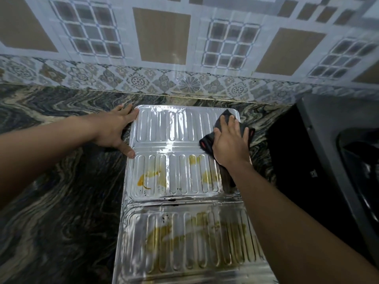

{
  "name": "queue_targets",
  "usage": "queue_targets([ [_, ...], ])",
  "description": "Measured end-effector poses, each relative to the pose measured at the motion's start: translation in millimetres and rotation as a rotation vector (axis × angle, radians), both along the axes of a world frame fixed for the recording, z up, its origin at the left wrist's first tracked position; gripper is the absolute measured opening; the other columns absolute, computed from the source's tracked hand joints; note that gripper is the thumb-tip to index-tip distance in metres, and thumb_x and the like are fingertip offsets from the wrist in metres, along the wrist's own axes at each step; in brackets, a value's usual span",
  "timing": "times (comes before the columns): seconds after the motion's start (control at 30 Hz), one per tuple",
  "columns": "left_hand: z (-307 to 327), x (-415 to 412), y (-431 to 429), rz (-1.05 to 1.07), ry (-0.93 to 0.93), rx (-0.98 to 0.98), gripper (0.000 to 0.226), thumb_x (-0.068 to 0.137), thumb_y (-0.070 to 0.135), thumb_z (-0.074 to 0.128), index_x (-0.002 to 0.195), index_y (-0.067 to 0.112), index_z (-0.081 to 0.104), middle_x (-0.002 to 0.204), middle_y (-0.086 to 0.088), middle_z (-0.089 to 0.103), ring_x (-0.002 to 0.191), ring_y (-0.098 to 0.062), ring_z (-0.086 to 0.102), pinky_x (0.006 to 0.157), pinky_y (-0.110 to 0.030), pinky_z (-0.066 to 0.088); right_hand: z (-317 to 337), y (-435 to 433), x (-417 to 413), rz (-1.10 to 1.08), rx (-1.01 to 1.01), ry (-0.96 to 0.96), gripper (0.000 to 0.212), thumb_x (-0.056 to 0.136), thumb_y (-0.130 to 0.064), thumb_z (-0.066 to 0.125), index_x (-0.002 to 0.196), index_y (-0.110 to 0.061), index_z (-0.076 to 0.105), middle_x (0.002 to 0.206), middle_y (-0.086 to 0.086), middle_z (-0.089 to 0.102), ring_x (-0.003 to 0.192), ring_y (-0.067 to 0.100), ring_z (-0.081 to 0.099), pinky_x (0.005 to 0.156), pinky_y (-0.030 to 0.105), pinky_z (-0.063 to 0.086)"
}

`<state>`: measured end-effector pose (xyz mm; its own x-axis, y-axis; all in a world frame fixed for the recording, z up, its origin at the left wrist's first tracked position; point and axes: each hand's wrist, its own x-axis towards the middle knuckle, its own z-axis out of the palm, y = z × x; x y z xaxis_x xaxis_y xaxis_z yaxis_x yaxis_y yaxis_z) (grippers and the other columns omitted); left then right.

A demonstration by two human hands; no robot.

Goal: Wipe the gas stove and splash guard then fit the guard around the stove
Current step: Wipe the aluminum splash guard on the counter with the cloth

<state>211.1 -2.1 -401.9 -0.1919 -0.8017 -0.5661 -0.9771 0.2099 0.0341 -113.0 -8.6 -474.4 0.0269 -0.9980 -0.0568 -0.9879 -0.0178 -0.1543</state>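
Note:
A shiny ribbed foil splash guard (174, 140) lies flat and unfolded on the dark marbled counter (61, 181), running from the wall towards me. Yellow greasy stains mark its middle and near panels. My left hand (114, 130) rests flat on the counter, fingers spread, thumb and fingertips touching the guard's left edge at the far panel. My right hand (229, 142) presses a dark cloth (227, 119) onto the right side of the far panel. The black gas stove (338, 160) stands at the right, only partly in view.
A patterned tiled wall (184, 48) rises just behind the counter. The stove's dark body sits close to the guard's right edge. The marbled counter stretches out to the left of the guard.

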Motion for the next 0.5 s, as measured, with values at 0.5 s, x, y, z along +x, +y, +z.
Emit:
queue_targets([
  [0.5, -6.0, 0.6, 34.4, -0.070, -0.051, 0.042, 0.150, 0.032, 0.103, 0.040, 0.152, 0.035, -0.020, 0.148, 0.015, -0.032, 0.152, -0.033, -0.006, 0.120, -0.054, 0.021, 7.4, 3.1, -2.4, 0.017, 0.072, -0.002, 0.056, 0.106, -0.037, 0.014, 0.158, -0.017, 0.005, 0.166, 0.010, 0.001, 0.153, 0.025, -0.003, 0.121, 0.049, -0.007],
])
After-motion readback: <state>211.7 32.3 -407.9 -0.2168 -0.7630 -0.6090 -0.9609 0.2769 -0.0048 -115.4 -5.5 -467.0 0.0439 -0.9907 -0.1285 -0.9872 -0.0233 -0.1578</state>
